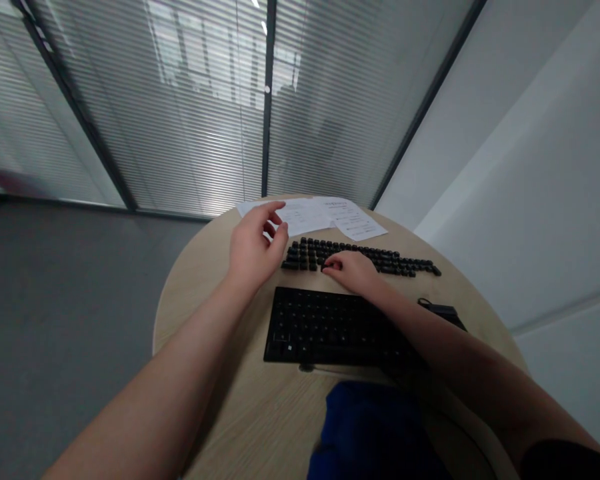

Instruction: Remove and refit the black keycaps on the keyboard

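Keycaps [375, 253], small and black, lay in long rows across the round surface [195, 267], between two sheets of printed paper [305, 217] at the far edge and a black keyboard [313, 327] nearer the person. The right grip [355, 270] was down at the near side of those rows, toward their left part, with thumb and forefinger brought close together at a single dark cap. Whether they were clamped on it or only touching it, I cannot tell at this size. The left grip [255, 247] hung near the left end of the rows, thumb and fingers apart and loosely curled, with nothing visible in it.

The step in hand, as I judged it, was the handling of that one cap in the nearest row, with the right grip doing the work and the left one free. The next move seemed to call for a small, fingertip-only touch, since the caps stood close together and a wide sweep could easily have knocked neighbours out of line. The right forearm crossed above the keyboard's right part, so it needed to stay raised there. Farther right, beside the keyboard, lay a dark object [443, 311] whose kind was unclear.
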`<act>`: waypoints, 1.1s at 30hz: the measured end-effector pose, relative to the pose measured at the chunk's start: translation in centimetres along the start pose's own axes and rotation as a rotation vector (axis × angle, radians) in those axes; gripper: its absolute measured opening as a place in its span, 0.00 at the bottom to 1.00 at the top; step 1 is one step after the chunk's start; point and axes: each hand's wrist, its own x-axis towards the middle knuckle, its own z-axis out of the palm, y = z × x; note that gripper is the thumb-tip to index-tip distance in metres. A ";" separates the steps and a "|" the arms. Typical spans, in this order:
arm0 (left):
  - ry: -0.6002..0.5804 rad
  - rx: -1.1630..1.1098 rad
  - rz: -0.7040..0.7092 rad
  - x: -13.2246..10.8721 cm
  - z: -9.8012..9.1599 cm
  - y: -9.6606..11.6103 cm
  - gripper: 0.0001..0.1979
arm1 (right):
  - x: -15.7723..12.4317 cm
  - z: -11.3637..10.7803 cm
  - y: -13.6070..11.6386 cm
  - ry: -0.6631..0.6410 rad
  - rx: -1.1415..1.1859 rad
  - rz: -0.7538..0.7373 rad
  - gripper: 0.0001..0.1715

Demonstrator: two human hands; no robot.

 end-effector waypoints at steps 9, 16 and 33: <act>-0.012 0.011 0.015 0.1 0.1 0.2 0.15 | -0.5 1.0 -0.1 0.029 0.018 0.014 0.15; -0.037 -0.005 0.003 0.0 0.2 0.1 0.16 | -0.7 1.0 -0.1 0.093 0.016 -0.002 0.16; -0.071 -0.019 0.012 -0.1 0.4 -0.3 0.15 | -0.3 1.5 -0.2 0.072 0.022 -0.032 0.12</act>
